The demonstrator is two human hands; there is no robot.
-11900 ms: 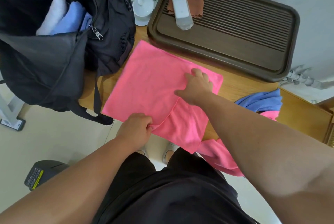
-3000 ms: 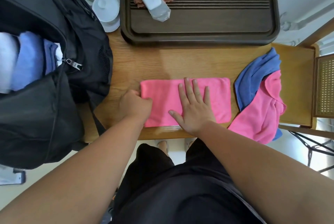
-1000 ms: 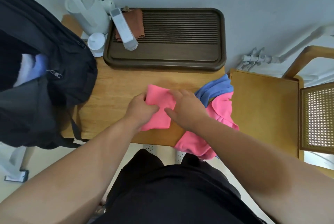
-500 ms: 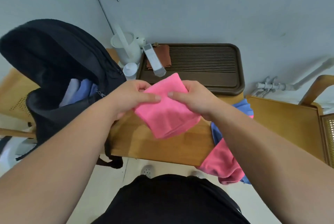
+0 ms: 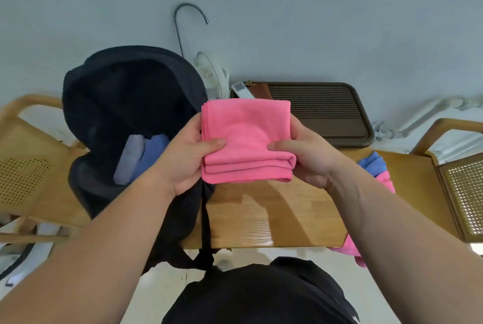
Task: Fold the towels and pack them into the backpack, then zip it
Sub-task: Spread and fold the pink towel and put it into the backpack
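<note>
A folded pink towel (image 5: 247,140) is held in the air above the wooden table (image 5: 274,216). My left hand (image 5: 188,156) grips its left edge, thumb on top. My right hand (image 5: 305,156) grips its right edge the same way. The black backpack (image 5: 125,104) stands open at the left, just beside the towel. Folded white and blue towels (image 5: 141,153) show inside its opening. Loose blue and pink towels (image 5: 379,172) lie at the table's right end, partly hidden by my right forearm.
A dark brown slatted tray (image 5: 329,114) sits at the back against the wall, with a white remote (image 5: 241,89) and a brown cloth on it. A white kettle (image 5: 211,75) stands behind the backpack. Wooden chairs (image 5: 460,187) flank the table on both sides.
Both hands lifted the folded pink towel off the table and squared it up in the air. The view tilted up, bringing the backpack's opening closer to the towel.
</note>
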